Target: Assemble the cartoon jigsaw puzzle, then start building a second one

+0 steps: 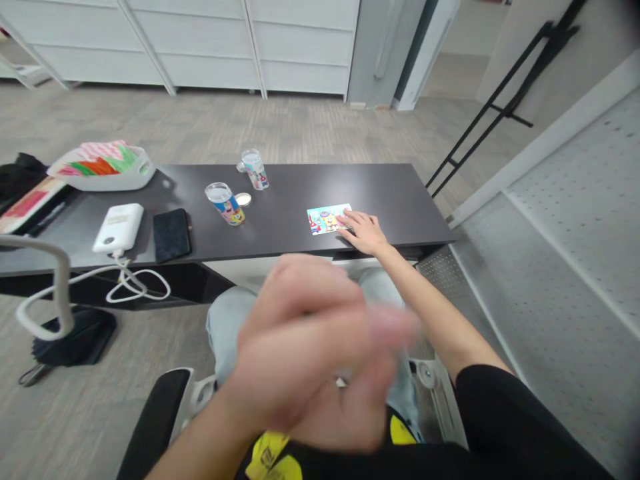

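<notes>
The step in hand looks to be steadying or placing the picture card, which lies flat on the worktop, right of the two cups and near the edge on the person's side. The right hand reaches over it with fingers loosely spread, the fingertips on the card's right end — laid on it rather than gripping it.

The left hand hangs close to the camera, well apart from the card, its fingers bent inward. It is too blurred to tell whether it holds anything.

As I judge it, a shift from this pose calls for light, even pressure from the right fingers; lifting so thin a card would call for a fingertip under an edge, the left end being uncovered.

The nearer cup and the farther cup stand well apart from the right hand, with a small round disc between them. Farther left lies a phone.
</notes>
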Motion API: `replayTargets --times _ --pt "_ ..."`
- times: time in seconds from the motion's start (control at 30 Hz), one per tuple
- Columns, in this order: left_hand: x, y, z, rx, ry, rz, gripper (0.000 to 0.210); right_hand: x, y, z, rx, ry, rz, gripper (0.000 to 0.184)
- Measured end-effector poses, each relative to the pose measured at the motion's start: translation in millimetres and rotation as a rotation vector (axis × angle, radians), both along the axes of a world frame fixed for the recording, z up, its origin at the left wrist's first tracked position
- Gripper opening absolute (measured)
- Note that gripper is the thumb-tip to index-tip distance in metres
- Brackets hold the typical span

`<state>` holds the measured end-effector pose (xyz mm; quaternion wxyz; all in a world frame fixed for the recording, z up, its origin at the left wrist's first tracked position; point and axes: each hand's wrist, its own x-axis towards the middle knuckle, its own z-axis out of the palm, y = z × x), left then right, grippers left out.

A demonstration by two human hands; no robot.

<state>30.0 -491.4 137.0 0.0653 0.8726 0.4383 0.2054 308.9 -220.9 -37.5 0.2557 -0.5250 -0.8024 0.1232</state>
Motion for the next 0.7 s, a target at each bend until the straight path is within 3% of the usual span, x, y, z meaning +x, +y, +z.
replayTargets --times 0.07,0.17,0.3,0.47,0.6,0.7 --pt "-7.8 43.1 -13.1 0.055 -0.041 0.025 0.081 10.7 4.9 -4.0 0.051 0.027 -0.023 0.1" --pt "-22.3 124.9 -38.9 0.096 -0.121 0.115 0.074 34.3 14.0 -4.8 0.1 0.042 -0.056 0.098" --pt "-41.0 207.5 -86.8 -0.015 -0.071 0.264 0.073 76.7 31.2 -3.2 0.103 0.023 -0.142 0.104" --pt "-59.0 247.4 -131.8 0.023 0.049 0.308 0.084 125.8 62.8 -4.3 0.086 -0.012 -0.27 0.105" --pt "-62.4 257.4 -143.2 0.074 0.15 0.273 0.086 148.7 96.3 -5.8 0.059 -0.073 -0.351 0.057" --pt "-62.3 260.0 -148.1 0.079 0.216 0.287 0.082 159.3 120.6 -5.9 0.048 -0.109 -0.381 0.049"
